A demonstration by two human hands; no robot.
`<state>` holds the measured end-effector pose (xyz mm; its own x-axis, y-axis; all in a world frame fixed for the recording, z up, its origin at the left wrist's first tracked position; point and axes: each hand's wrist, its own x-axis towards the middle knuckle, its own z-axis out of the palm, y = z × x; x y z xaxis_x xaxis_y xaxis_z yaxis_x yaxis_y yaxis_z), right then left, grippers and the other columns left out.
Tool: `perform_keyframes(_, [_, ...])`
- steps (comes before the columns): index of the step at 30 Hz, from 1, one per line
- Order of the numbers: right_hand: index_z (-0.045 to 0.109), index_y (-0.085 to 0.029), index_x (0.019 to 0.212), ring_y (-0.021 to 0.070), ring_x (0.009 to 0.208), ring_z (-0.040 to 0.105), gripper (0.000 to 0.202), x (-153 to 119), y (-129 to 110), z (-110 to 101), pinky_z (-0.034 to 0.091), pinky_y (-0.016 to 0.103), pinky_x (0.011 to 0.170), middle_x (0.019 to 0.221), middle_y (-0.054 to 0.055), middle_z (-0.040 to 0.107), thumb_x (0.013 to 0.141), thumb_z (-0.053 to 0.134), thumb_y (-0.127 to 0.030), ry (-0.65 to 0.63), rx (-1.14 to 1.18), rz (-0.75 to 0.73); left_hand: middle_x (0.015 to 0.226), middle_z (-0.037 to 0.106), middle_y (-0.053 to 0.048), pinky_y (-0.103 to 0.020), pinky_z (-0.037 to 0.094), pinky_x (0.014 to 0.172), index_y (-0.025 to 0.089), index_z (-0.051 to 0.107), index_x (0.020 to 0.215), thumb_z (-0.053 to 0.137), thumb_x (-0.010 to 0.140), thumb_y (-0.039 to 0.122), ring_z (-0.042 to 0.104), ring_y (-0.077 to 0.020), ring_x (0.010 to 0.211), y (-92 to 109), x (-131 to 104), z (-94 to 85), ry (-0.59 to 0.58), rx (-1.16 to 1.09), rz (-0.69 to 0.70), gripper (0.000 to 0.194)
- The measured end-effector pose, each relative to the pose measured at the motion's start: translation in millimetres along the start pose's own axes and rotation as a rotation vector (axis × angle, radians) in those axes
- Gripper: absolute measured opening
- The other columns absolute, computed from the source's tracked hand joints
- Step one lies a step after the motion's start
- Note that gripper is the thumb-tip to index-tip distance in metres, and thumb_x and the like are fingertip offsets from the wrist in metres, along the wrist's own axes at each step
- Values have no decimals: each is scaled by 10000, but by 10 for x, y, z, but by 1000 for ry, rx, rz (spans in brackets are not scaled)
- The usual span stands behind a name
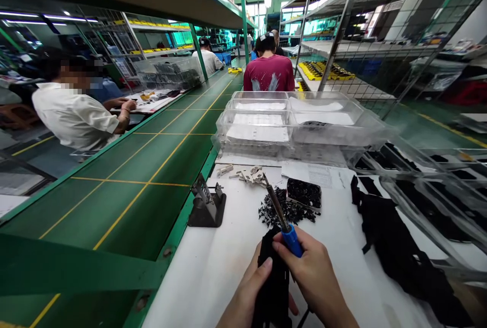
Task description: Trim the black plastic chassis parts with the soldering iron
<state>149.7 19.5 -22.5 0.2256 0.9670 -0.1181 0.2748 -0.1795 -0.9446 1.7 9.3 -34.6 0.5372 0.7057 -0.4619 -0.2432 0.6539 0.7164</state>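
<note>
Head view, bottom centre of frame: right hand (317, 280) pinches a blue-handled soldering iron (283, 224), tip pointing up-left over a pile of small black parts (287, 211). Left hand (247, 292) grips a black piece (272, 282) on the white surface (213, 267). Iron stand (206, 203) left of them; clear trays (297, 122) above
</note>
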Motion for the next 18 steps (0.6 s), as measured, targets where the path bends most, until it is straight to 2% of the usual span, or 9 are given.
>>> perform_keyframes(4, [659,-224,790,210,726,628,169,-62,25,43,460,281,649,779,16,703,818,643,-390,26,-30,57,835,738,-83,-256,472,499,203,303,1497,593,896,476,691,-216,594,9,-50,45,34,-54,15,720])
perform_keyframes(10, [631,-215,727,174,619,538,231,-68,46,80,396,260,558,655,-8,612,806,682,-426,54,18,79,828,742,-97,-299,532,592,200,252,1514,555,916,505,722,-267,747,-13,-76,36,31,-147,-6,737])
perform_keyframes(15, [635,-215,710,188,703,565,237,-95,74,126,432,276,645,733,9,604,846,649,-408,84,-88,-19,820,750,-81,-322,553,660,160,378,1447,595,912,426,724,-247,712,-78,-62,21,122,-277,-1,636])
perform_keyframes(18, [686,-222,792,176,654,559,217,-146,75,137,434,270,585,757,8,602,835,658,-433,81,-25,-20,840,753,-101,-319,545,585,136,440,1403,549,921,467,718,-250,637,-106,-73,-21,96,-384,-77,595])
